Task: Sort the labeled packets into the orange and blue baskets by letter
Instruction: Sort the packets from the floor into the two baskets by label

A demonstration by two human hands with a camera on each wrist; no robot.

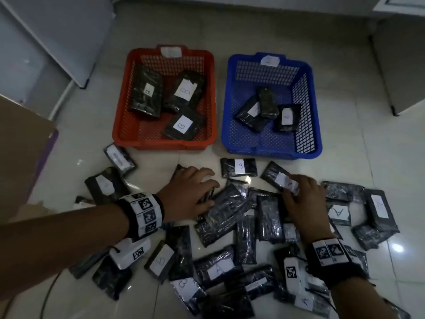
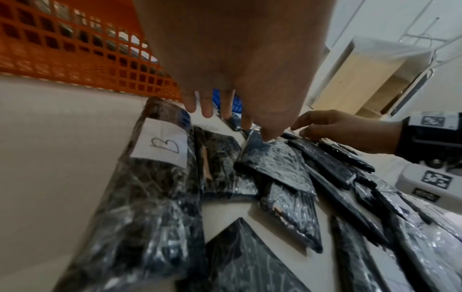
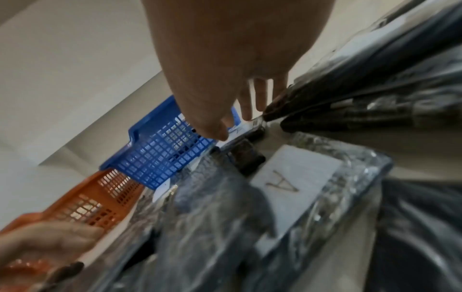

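The right hand [image 1: 303, 201] pinches a labeled packet [image 1: 279, 178] at its near end. The left hand [image 1: 190, 194] rests loose on another packet [image 1: 225, 212]. Packets look light, flat and slippery; grab the edges.

— Where are the baskets?
— Orange basket [image 1: 119, 125] on the left, blue basket [image 1: 316, 125] just right of it, both on the floor [image 1: 368, 146], packets inside each.
— The loose packets [image 1: 230, 212]?
— Heaped before both baskets, nearer the person.
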